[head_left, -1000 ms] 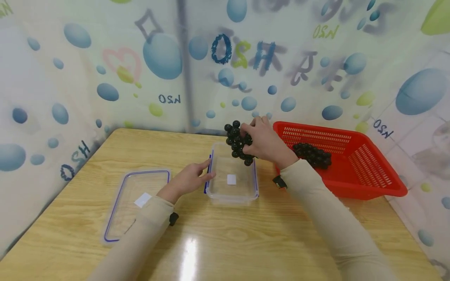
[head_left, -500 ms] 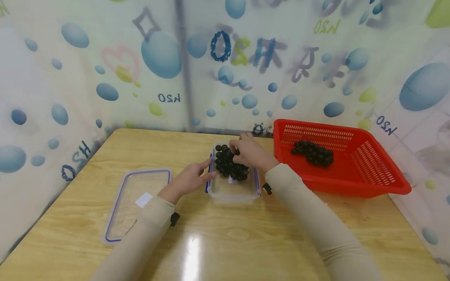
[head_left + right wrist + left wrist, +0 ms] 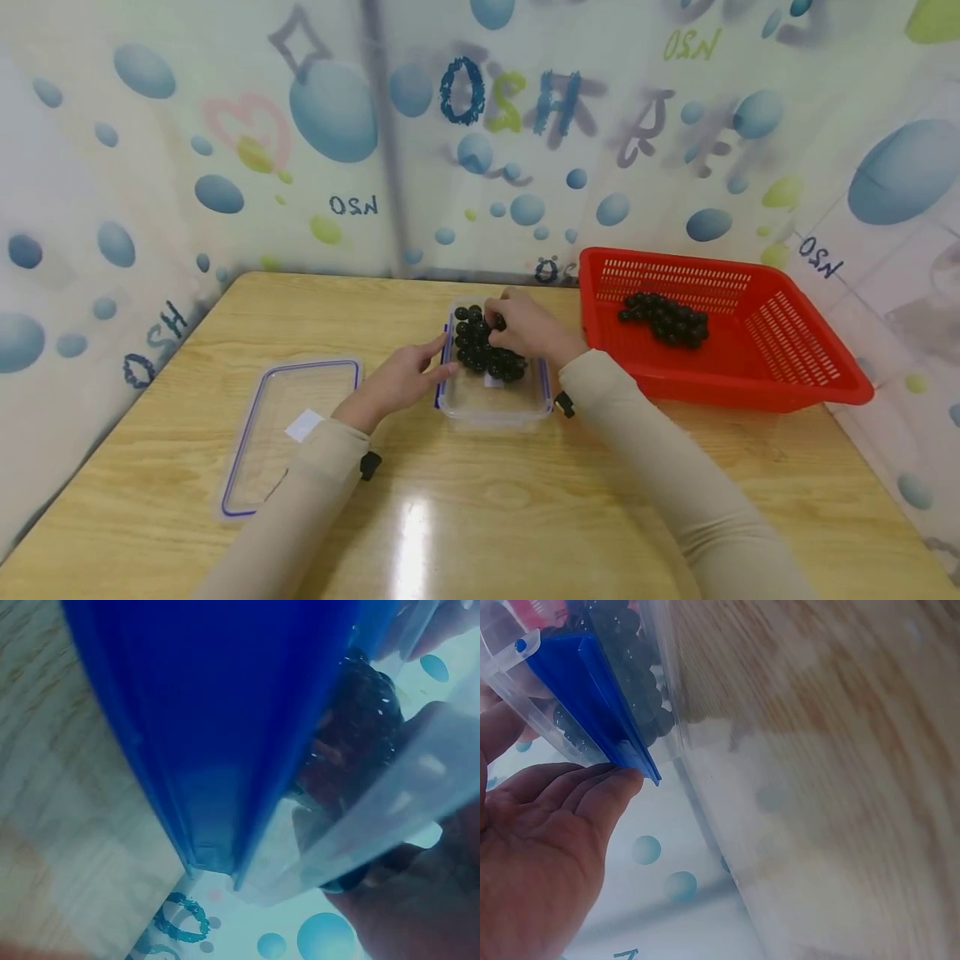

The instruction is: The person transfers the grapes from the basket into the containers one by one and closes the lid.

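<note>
A clear plastic food container (image 3: pixel 492 406) with blue side latches stands uncovered on the table. Inside it lies a bunch of dark grapes (image 3: pixel 474 346), partly covered by my right hand (image 3: pixel 529 327), whose fingers and thumb pinch it from above. My left hand (image 3: pixel 397 379) steadies the container's left wall, thumb over the rim and fingers outside against the blue latch (image 3: pixel 585 697). In the right wrist view, the other latch (image 3: pixel 210 712) fills much of the picture, and the grapes (image 3: pixel 360 720) show blurred behind the wall.
To the right stands a red plastic basket (image 3: pixel 750 379) with another bunch of dark grapes (image 3: pixel 667 319) in it. The clear lid (image 3: pixel 270 392) with a blue seal lies on the wooden table (image 3: pixel 480 508) at the left, partly under the left sleeve. A printed curtain hangs behind.
My right hand has brought its bunch of grapes down and leftward into the container. Over the last half second the hands hardly shift. The left hand stays at the container's wall.
</note>
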Motion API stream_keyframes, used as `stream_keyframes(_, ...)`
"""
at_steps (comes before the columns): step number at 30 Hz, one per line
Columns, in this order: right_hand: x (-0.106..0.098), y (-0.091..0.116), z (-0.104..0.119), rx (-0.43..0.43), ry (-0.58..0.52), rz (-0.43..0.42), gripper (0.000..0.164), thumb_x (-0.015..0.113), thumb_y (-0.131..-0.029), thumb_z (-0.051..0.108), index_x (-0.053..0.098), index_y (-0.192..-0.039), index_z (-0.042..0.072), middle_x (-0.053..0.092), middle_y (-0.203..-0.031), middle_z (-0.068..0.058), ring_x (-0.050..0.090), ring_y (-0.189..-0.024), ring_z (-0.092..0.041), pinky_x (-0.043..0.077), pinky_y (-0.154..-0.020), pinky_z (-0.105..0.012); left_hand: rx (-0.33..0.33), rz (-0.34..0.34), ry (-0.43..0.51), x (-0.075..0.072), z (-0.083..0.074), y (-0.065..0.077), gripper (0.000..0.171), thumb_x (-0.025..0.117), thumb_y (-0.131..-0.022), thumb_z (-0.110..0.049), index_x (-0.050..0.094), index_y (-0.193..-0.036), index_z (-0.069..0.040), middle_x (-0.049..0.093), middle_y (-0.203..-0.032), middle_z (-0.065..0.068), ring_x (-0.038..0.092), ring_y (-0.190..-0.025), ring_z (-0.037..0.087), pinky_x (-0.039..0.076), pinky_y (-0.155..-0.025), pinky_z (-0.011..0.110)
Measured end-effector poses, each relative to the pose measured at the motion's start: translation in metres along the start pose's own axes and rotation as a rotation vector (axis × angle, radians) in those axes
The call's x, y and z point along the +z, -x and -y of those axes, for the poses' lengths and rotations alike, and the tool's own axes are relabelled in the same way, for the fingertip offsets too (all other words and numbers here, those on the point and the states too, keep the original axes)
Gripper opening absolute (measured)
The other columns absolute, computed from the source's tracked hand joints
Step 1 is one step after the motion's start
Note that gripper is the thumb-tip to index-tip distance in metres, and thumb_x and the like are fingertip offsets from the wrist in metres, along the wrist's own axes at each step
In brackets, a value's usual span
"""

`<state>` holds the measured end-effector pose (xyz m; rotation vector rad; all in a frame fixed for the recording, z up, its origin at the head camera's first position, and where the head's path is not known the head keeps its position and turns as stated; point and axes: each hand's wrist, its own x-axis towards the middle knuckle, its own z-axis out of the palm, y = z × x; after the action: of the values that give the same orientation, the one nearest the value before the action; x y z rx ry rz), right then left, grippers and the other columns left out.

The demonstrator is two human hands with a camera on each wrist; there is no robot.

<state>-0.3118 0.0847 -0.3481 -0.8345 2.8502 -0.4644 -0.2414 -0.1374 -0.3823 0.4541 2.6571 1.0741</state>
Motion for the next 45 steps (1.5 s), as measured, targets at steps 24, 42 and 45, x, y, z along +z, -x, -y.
stream_keyframes(24, 0.026, 0.001, -0.010, -0.053, 0.176, 0.096, 0.071, 0.047, -0.102, 0.048, 0.024, -0.157, 0.010, 0.017, -0.161, -0.012, 0.022, -0.144, -0.029, 0.026, -0.114, -0.047, 0.000, 0.015, -0.006, 0.000, -0.001, 0.000, 0.067, 0.051, -0.103, -0.039, 0.022, -0.156, -0.008, 0.033, -0.150, 0.025, 0.043, -0.130, 0.043, 0.037, -0.105, 0.052)
stream_keyframes(42, 0.023, 0.000, -0.010, -0.031, 0.084, 0.013, 0.058, 0.056, -0.101, 0.036, 0.038, -0.149, 0.010, 0.032, -0.153, -0.011, 0.032, -0.138, -0.029, 0.031, -0.112, -0.044, 0.019, 0.022, -0.032, -0.003, -0.007, -0.002, 0.065, 0.050, -0.104, -0.035, 0.023, -0.155, -0.004, 0.034, -0.149, 0.027, 0.044, -0.129, 0.044, 0.037, -0.105, 0.053)
stream_keyframes(45, 0.013, 0.008, -0.011, -0.024, -0.001, -0.007, 0.067, 0.061, -0.097, 0.041, 0.035, -0.151, 0.012, 0.028, -0.155, -0.012, 0.027, -0.140, -0.029, 0.028, -0.113, -0.047, 0.029, 0.017, -0.059, -0.002, -0.005, 0.000, 0.066, 0.050, -0.104, -0.035, 0.024, -0.155, -0.003, 0.036, -0.148, 0.028, 0.045, -0.128, 0.045, 0.037, -0.105, 0.054)
